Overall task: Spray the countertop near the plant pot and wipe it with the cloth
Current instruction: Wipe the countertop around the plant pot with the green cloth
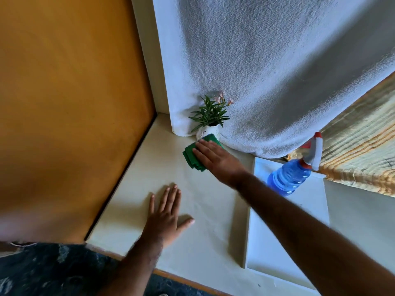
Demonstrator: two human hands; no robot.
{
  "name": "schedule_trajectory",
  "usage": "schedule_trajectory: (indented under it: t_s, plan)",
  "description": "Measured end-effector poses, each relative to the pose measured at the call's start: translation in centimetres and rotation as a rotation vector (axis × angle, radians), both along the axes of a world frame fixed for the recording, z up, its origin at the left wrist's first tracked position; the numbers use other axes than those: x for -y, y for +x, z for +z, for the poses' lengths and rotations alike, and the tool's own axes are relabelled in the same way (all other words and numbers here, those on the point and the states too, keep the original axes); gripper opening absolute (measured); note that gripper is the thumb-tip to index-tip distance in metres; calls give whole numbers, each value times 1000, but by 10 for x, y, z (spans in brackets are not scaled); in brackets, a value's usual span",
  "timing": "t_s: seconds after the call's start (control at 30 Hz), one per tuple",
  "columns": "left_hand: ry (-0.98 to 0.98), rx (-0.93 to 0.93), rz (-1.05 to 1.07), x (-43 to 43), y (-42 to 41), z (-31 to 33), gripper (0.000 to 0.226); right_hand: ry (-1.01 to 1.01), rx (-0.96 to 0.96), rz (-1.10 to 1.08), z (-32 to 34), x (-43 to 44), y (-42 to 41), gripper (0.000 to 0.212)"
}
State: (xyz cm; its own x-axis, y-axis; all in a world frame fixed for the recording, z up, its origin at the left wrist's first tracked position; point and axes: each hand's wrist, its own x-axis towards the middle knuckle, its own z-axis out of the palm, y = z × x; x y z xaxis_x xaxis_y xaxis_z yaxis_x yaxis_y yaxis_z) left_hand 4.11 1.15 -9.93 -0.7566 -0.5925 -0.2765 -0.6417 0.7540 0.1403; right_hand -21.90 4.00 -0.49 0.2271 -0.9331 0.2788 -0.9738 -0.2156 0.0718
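Observation:
A folded green cloth [192, 155] lies on the cream countertop [205, 210], right in front of a small white plant pot [206, 131] with green leaves and pink flowers. My right hand [215, 157] presses flat on the cloth, fingers pointing toward the pot. My left hand [166, 214] rests palm down on the counter nearer to me, fingers spread, holding nothing. A blue spray bottle [290, 176] with a white and red trigger head stands to the right, apart from both hands.
A white textured curtain [267, 71] hangs behind the pot and bottle. An orange wall [70, 103] bounds the counter on the left. A white board [288, 231] lies under the bottle. A striped woven fabric [359, 150] sits at the right.

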Motion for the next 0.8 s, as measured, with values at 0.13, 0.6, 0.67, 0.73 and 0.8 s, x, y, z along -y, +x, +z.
schedule_trajectory:
  t_s: [0.13, 0.6, 0.67, 0.73, 0.8]
  plan:
    - [-12, -20, -17, -1, 2, -2, 101, 35, -230, 127, -1, 35, -21, 40]
    - [-28, -39, -32, 1, 4, -5, 102, 267, 5, 42, -30, 28, -24, 49]
    - [-30, -35, -33, 1, 4, -4, 102, 268, 33, 41, -32, 21, -21, 48]
    - [-34, -34, -31, 1, 4, -3, 103, 217, 71, 64, -29, 20, -20, 45]
    - [-39, -37, -31, 0, 4, -3, 102, 141, 79, 101, -24, 25, -19, 42]
